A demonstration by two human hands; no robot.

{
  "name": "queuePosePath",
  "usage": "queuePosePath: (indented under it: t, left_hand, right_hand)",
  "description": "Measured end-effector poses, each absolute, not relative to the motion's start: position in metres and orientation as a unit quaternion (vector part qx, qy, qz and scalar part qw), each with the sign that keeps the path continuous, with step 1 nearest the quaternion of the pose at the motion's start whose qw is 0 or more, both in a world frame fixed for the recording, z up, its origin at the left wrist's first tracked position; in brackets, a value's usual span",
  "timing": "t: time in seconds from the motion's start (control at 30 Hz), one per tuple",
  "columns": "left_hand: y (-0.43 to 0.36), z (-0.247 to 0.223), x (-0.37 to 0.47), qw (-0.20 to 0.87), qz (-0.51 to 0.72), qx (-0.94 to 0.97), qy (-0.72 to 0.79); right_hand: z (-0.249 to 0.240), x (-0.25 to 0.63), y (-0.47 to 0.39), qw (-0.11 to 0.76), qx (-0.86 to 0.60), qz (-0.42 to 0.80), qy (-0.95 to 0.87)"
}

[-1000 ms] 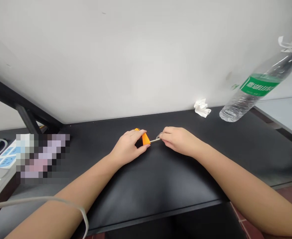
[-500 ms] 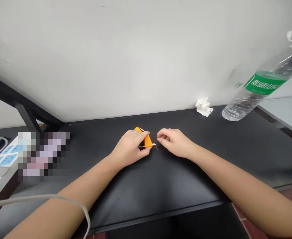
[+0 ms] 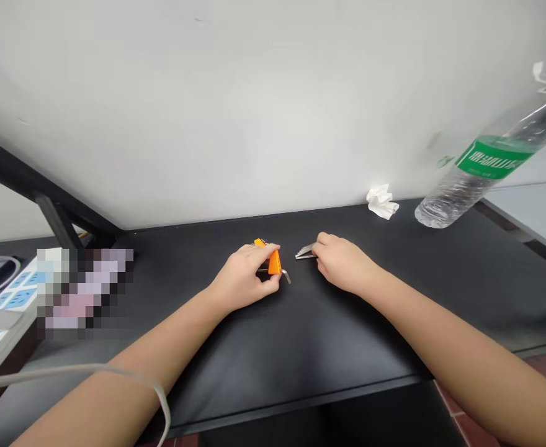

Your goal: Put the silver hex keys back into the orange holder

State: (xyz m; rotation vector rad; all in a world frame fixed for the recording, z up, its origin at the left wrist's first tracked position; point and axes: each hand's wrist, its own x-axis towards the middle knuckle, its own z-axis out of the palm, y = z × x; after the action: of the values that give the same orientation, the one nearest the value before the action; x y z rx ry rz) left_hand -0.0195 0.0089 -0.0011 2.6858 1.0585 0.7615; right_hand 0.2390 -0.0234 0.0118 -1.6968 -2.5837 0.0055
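My left hand (image 3: 240, 277) is closed on an orange hex key holder (image 3: 274, 262), gripping it between thumb and fingers just above the black tabletop. One bent metal hex key (image 3: 286, 275) sticks out of the holder's near right end. A row of small dots shows along the holder's far edge. Across a small gap to the right, my right hand (image 3: 340, 264) pinches several thin metal hex keys (image 3: 304, 252) fanned close together, their tips toward the holder. The rest of their length is hidden by my fingers.
Crumpled tissue (image 3: 382, 202) lies by the wall, with a large clear bottle (image 3: 480, 167) with a green label right of it. A white power strip (image 3: 17, 298) and a pixelated object (image 3: 89, 288) are at left. A pale cable (image 3: 91, 367) crosses my left forearm.
My right hand has shifted slightly right and turned, so the hex keys in its fingers now show. The holder has tilted slightly in my left hand.
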Motion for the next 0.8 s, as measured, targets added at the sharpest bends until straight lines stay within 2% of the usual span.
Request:
queuePosePath:
  t: [0.17, 0.3, 0.43, 0.8]
  left_hand:
    - [0.01, -0.004, -0.021, 0.104, 0.252, 0.888, 0.37]
    - [0.011, -0.004, -0.02, 0.109, 0.253, 0.883, 0.381]
    - [0.011, -0.004, -0.019, 0.115, 0.259, 0.881, 0.378]
    - [0.01, -0.003, -0.018, 0.075, 0.263, 0.897, 0.348]
  right_hand:
    - [0.015, 0.239, -0.026, 0.056, -0.54, 0.051, -0.838]
    - [0.018, 0.237, -0.029, 0.15, -0.493, 0.133, -0.846]
    - [0.016, 0.236, -0.029, 0.229, -0.449, 0.153, -0.85]
    - [0.015, 0.23, -0.039, 0.223, -0.415, 0.058, -0.88]
